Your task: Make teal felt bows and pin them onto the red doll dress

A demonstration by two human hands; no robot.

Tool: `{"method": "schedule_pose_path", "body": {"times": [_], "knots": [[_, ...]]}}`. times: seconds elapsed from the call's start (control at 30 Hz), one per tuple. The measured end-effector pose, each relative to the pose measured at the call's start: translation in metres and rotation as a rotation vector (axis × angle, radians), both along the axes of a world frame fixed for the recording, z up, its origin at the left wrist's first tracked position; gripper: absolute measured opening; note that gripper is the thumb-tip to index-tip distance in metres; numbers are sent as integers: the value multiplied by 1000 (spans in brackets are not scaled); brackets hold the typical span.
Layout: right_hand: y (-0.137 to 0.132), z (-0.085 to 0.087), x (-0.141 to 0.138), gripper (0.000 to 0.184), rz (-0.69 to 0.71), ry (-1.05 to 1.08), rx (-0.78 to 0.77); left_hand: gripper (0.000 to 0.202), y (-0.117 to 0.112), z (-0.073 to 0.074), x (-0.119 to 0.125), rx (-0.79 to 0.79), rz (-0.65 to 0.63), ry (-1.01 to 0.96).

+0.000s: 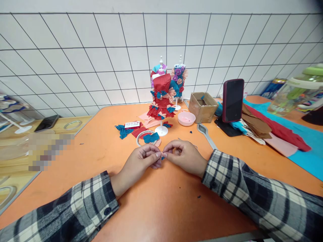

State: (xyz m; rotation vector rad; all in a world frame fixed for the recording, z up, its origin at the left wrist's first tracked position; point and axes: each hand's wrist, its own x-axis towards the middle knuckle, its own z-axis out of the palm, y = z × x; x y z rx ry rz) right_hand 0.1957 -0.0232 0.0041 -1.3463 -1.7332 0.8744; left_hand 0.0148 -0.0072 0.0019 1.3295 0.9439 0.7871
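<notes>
My left hand (pixel 146 156) and my right hand (pixel 183 155) meet above the orange table, thumbs and forefingers pinched together. Between the fingertips shows a small piece of blue and pinkish crepe paper (pixel 163 157), mostly hidden; both hands seem to grip it. Just beyond them lie a roll of tape (pixel 138 137) and a folded blue paper piece (pixel 151 137). Behind these, a miniature dress form (pixel 162 85) on a white stand wears a red paper dress with blue and peach bows. A small white-and-red box (pixel 132 125) rests on blue and red paper scraps at its left.
A pink bowl (pixel 186 118), a cardboard box (pixel 203 107) and grey scissors or a similar tool (pixel 207 136) sit right of the dress form. A second decorated form (pixel 179 80) stands behind. Further right are an upright phone (pixel 232 101), coloured paper (pixel 277 127) and a bottle (pixel 290 94).
</notes>
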Motion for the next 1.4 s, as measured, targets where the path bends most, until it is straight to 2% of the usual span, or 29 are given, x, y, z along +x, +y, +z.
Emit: {"method": "schedule_pose_path", "body": {"times": [0.13,0.37,0.57,0.7,0.8,0.87,1.0,1.13,1.3,1.4], "knots": [[1,-1,0,11,-9,-15,2,26,1,-1,-2,-33,0,-36],[-1,-1,0,10,-17,2,-2,23,0,4,2,72,42,68],[1,-3,0,12,-15,-14,-50,19,-1,5,2,69,45,60],[2,-4,0,11,41,57,-125,19,0,1,0,41,43,18],[2,-3,-1,14,57,154,-183,20,1,-1,0,30,31,-6],[2,-3,-1,18,56,197,-164,20,2,-1,0,20,20,-21],[4,-6,1,12,87,138,-117,20,3,-2,-1,10,0,-27],[6,-9,2,17,76,124,-165,20,2,-2,-2,28,-29,-28],[7,-8,3,17,58,141,-142,35,2,-1,-2,38,-94,71],[6,-4,3,14,46,115,-130,34,3,-3,-2,20,-116,151]]}}
